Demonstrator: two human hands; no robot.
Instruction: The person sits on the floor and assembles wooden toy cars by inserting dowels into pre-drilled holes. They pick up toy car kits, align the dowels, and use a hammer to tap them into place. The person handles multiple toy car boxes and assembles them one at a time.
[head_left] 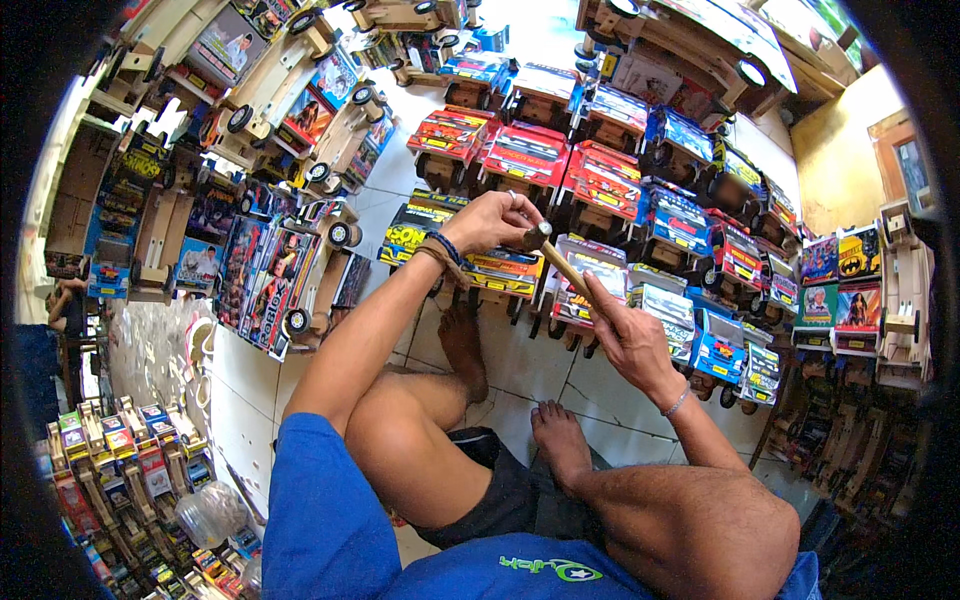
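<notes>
My right hand is wrapped round the wooden handle of a hammer, which slants up and left from it. The hammer's small metal head is right beside the fingertips of my left hand. Those fingers are curled into a pinch, and whatever they hold is too small or hidden to make out. Under my left hand stands an orange and yellow toy truck. A white toy truck with red print stands below the hammer. I cannot tell whether the hammer touches either truck.
Rows of colourful toy trucks, among them a red one and a blue one, fill the tiled floor ahead. More stacked trucks rise at left, others at right. A clear plastic container lies at lower left.
</notes>
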